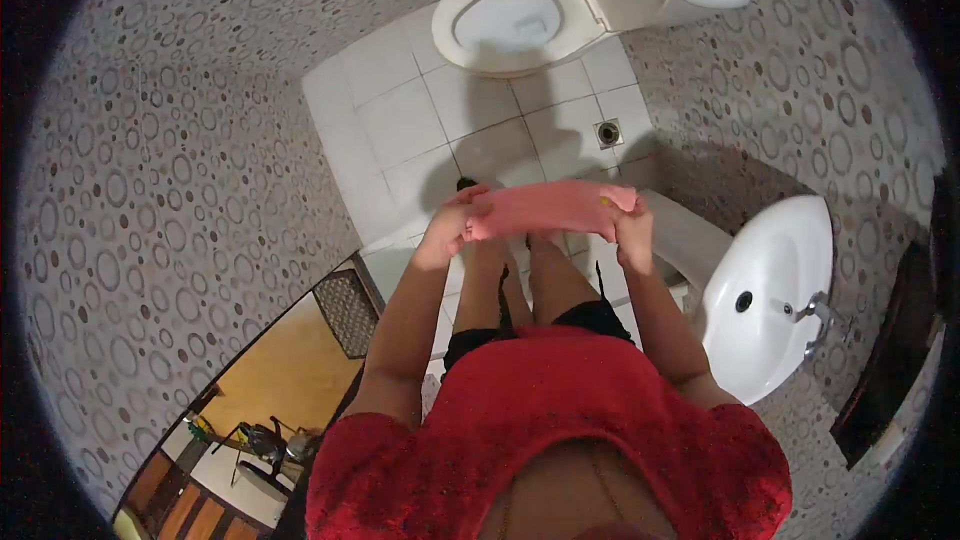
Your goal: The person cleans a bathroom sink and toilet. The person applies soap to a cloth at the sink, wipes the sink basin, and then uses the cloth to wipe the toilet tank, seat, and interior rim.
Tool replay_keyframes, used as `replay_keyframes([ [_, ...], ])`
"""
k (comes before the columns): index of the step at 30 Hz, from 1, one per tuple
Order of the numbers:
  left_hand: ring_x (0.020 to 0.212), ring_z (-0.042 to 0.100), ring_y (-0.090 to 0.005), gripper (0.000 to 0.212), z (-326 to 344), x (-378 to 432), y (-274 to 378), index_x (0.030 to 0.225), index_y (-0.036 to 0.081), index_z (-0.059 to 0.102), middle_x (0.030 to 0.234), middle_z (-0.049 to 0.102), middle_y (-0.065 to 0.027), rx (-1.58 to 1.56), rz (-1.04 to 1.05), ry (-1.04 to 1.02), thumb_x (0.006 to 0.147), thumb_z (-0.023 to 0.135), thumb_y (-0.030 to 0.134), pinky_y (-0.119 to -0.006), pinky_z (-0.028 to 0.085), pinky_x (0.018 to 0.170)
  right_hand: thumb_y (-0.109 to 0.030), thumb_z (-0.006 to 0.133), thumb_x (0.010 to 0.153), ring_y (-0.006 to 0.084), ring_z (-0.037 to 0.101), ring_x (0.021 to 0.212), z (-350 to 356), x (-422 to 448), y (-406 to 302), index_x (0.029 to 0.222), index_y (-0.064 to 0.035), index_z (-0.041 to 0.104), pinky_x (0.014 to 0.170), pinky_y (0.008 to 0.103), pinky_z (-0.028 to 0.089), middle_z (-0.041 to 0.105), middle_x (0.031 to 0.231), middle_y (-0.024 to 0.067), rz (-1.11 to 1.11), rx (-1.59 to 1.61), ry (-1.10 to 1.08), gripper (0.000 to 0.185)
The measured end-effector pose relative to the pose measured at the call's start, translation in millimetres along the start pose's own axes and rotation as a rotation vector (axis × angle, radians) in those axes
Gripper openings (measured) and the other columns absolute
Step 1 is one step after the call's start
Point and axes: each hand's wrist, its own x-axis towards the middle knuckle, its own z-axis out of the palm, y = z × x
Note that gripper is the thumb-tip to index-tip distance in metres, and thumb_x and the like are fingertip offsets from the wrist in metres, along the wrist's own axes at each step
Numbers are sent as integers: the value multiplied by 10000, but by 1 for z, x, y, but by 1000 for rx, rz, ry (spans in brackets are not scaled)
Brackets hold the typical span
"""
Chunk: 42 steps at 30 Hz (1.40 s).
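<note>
A pink cloth (544, 208) is stretched out sideways between my two hands, in front of my legs and above the tiled floor. My left hand (452, 223) grips its left end, with the fingers bunched in the fabric. At the other end, my right hand (632, 231) pinches the cloth, thumb on top and a corner folded over. Beyond the cloth stands a white toilet (570, 58) with its lid raised and the seat down. The cloth hides part of my feet.
To the right is a white pedestal washbasin (780, 262) with a metal tap (817, 311). A floor drain (608, 133) lies between toilet and basin. Circle-patterned walls (195, 165) enclose the room. At lower left, a doorway shows a doormat (346, 311) and a wood-coloured floor (285, 360).
</note>
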Motion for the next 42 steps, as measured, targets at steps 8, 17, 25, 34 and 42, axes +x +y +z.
replay_keyframes([
  [8, 999, 556, -243, 596, -100, 48, -19, 1232, 83, 491, 1117, 558, -116, 913, -48, 356, 700, 688, 266, -430, 480, 789, -160, 741, 688, 228, 609, 903, -16, 14, 120, 1132, -4, 477, 812, 356, 497, 602, 997, 129, 385, -781, -121, 539],
  [17, 1104, 485, -353, 586, -241, -32, 11, 1159, 43, 552, 1162, 521, -211, 1268, 94, 562, 690, 688, 367, -418, 400, 936, -361, 693, 719, 353, 556, 1023, -37, 39, 94, 1211, -57, 444, 845, 447, 447, 578, 1102, 190, 170, -1452, -276, 630],
  [25, 993, 573, -366, 532, -336, -27, 87, 1105, 2, 578, 1032, 601, -251, 1086, 269, 858, 727, 672, 364, -402, 449, 857, -321, 669, 751, 338, 595, 928, 3, 51, 54, 1170, -86, 489, 800, 427, 473, 618, 994, 179, 64, -1222, -256, 513],
  [34, 920, 602, -350, 534, -456, -89, 48, 1161, 34, 562, 973, 636, -202, 1205, 94, 1156, 765, 601, 390, -422, 461, 787, -281, 647, 767, 350, 566, 977, 63, 160, -16, 1102, -30, 551, 845, 417, 456, 584, 1070, 210, -241, -1482, -264, 429],
  [42, 967, 578, -304, 525, -511, -223, -114, 1207, 60, 501, 1098, 593, -141, 1429, -651, 931, 817, 538, 410, -440, 435, 843, -263, 637, 764, 333, 601, 912, 136, 163, -58, 1104, -37, 558, 796, 393, 469, 632, 956, 180, -282, -1211, -190, 416],
])
